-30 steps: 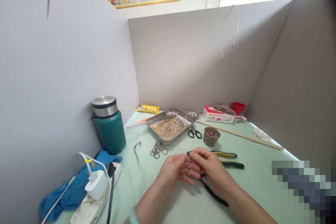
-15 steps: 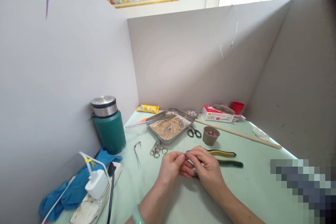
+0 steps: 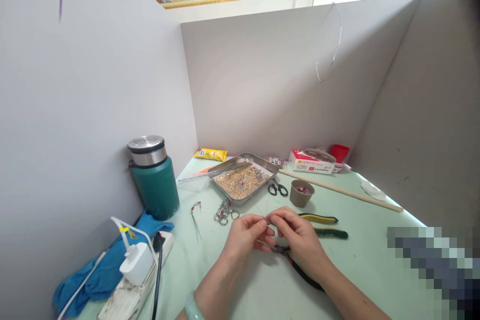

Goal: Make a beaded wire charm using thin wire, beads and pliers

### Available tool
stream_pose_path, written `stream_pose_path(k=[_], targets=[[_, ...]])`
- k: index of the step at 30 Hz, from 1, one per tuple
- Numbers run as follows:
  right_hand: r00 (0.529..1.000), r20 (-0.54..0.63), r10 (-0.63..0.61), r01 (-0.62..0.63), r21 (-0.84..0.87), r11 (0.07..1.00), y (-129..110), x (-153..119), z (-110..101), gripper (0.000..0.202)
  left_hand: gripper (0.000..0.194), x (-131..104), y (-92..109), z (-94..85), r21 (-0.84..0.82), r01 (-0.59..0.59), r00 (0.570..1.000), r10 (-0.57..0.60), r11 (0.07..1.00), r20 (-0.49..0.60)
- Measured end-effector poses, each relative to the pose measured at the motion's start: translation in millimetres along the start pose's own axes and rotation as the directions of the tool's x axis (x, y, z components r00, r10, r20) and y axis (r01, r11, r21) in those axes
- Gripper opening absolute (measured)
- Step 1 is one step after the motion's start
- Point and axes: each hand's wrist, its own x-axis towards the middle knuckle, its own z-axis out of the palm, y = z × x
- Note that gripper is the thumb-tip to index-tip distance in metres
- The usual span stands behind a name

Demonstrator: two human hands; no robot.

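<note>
My left hand (image 3: 249, 235) and my right hand (image 3: 294, 230) meet above the table, fingertips pinched together around thin wire (image 3: 267, 205) whose fine ends stick up. Whatever else lies between the fingertips is too small to make out. Beneath my hands are black-handled pliers (image 3: 300, 271), partly hidden. Pliers with yellow and green handles (image 3: 330, 233) lie right of my right hand. Beyond my left hand sits a heap of wire rings with red beads (image 3: 224, 214). A bundle of beaded wires (image 3: 195, 222) rests farther left.
A metal tray (image 3: 240, 201) holds gold beads and long wires. Scissors (image 3: 278, 189), a brown cup (image 3: 301, 196) of beads, a wooden stick (image 3: 345, 192) and a tissue box (image 3: 311, 162) are behind. At left stand a green bottle (image 3: 155, 185) and a power strip (image 3: 129, 295).
Both hands have shifted slightly and stay pinched together. More of the black-handled pliers now shows beneath them. The camera view has moved a little.
</note>
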Motion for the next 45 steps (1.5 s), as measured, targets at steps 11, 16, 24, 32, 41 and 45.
stream_pose_path(k=[11, 16, 24, 32, 41, 45], targets=[[0.851, 0.483, 0.205, -0.431, 0.42, 0.799, 5, 6, -20, 0.022, 0.023, -7, 0, -1.1, 0.014, 0.089, 0.962, -0.09, 0.996, 0.259], [0.808, 0.577, 0.118, -0.469, 0.51, 0.721, 8, 3, -23, 0.019, 0.02, -12, 2, 0.2, 0.001, 0.159, 0.916, -0.148, 0.987, 0.374], [0.885, 0.459, 0.073, -0.311, 0.469, 0.827, 2, 2, -10, 0.018, 0.019, -7, -7, 0.6, 0.107, 0.183, 0.925, -0.208, 0.977, 0.319], [0.952, 0.25, 0.178, -0.259, 0.347, 0.901, -5, 6, -9, 0.025, 0.031, -3, 2, -0.1, -0.018, 0.041, 0.998, -0.042, 0.999, -0.053], [0.979, 0.023, 0.203, -0.204, 0.173, 0.963, 1, 5, 2, 0.024, 0.043, -2, 4, 0.2, 0.061, 0.084, 0.99, -0.076, 0.995, -0.123], [0.966, 0.037, 0.256, -0.259, 0.174, 0.95, 2, 4, 4, 0.024, 0.038, -1, 3, -1.1, 0.075, 0.023, 0.988, -0.011, 0.997, -0.156]])
